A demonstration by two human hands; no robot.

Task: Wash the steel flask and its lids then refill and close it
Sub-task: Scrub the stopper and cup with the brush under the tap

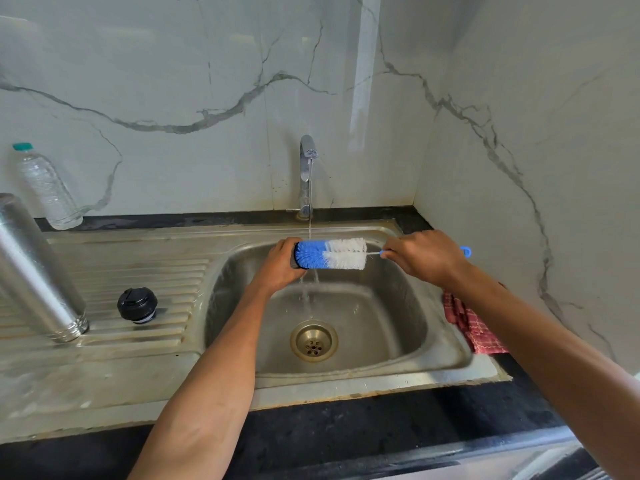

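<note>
**Inspection: brush and lid under running tap**

I observe the steel sink [446, 344], its draining board carrying the steel flask [33, 268] mouth-down at far left, with a black stopper lid [137, 304] just beside it. A plastic water bottle [46, 188] stands behind. The tap [307, 174] runs onto a blue-and-white bottle brush [330, 253]. My left hand [278, 268] grips a dark lid [296, 260] at the brush tip; my right hand [424, 256] clasps the brush handle. A red checked cloth [471, 327] lies right.
</note>
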